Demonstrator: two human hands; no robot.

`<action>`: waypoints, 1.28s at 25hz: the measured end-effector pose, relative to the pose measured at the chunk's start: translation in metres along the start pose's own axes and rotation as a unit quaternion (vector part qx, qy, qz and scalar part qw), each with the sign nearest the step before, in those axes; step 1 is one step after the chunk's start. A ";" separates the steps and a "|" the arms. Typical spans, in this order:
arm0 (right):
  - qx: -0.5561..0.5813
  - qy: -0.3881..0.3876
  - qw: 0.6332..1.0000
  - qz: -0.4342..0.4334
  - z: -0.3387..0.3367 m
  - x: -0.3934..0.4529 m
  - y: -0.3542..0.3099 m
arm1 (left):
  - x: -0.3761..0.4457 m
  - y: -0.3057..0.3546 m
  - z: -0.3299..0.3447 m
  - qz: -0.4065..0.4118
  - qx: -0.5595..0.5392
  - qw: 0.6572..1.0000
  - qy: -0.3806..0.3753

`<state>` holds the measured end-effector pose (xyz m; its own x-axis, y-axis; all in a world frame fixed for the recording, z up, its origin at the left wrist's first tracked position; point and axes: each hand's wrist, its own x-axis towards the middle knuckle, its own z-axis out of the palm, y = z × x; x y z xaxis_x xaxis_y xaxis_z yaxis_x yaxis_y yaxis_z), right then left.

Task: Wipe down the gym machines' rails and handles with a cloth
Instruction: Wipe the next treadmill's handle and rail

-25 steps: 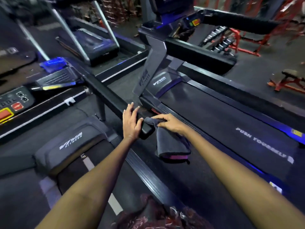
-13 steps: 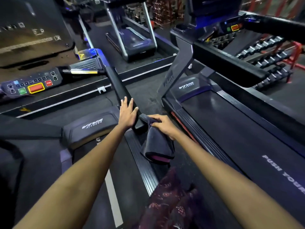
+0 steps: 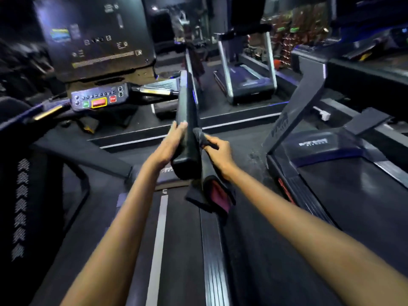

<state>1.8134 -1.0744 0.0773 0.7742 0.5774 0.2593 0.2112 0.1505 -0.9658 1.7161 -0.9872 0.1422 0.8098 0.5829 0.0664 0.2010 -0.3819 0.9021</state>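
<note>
Two bare forearms reach forward over the dark treadmill belt (image 3: 181, 250) with its pale centre stripe. The left hand (image 3: 171, 143) lies against the left side of the black padded handrail (image 3: 187, 129), fingers straight along it, near the rail's rounded end. The right hand (image 3: 217, 151) pinches the dark grey cloth (image 3: 208, 173) and holds its bunched top against the rail's right side; the rest of the cloth hangs below the hand, showing a pink-maroon inner fold.

Compared with half a second ago, the rail now runs nearly straight away from the camera rather than slanting to the left, and both hands sit a little farther up it, the left hand turned more to the rail's flank. The patterned clothing seen at the bottom edge earlier is out of frame.

To the right stands the neighbouring treadmill (image 3: 331, 173), its motor cover bearing a white logo with "FITNESS" beneath; the upper word is blurred, probably the same "VIVA" mark. Left of the rail's far end, the control panel (image 3: 99, 99) carries a green button, a wide red button framed in yellow, and a smaller red one; its small markings are unreadable. Above it a dark console screen (image 3: 95, 36) shows faint icons. Farther back, a silver-framed treadmill (image 3: 247, 80) stands on the floor.
</note>
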 end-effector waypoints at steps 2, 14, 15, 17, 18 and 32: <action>0.040 0.003 0.998 -0.050 0.003 0.009 0.012 | -0.006 0.001 0.004 -0.015 -0.078 0.997 0.006; 0.061 -0.103 0.993 0.017 -0.020 -0.011 0.000 | -0.027 0.045 0.043 -0.156 0.367 0.902 0.165; 0.035 -0.106 0.994 0.008 -0.023 -0.015 -0.003 | -0.028 0.046 0.043 -0.161 0.359 0.904 0.169; -0.017 -0.119 0.991 -0.049 -0.028 -0.032 -0.001 | -0.029 0.048 0.045 -0.181 0.324 0.912 0.176; -0.026 -0.122 0.990 -0.071 -0.031 -0.038 0.004 | -0.029 0.048 0.045 -0.190 0.309 0.914 0.184; -0.014 -0.112 0.992 -0.062 -0.023 -0.022 0.023 | -0.025 0.043 0.048 -0.194 0.211 0.916 0.280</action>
<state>1.8149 -1.1023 0.0490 0.5897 0.7203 0.3652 0.3151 0.2112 -0.9253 1.7307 -1.0525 0.1587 0.2457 0.9652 0.0898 0.7047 -0.2415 0.6672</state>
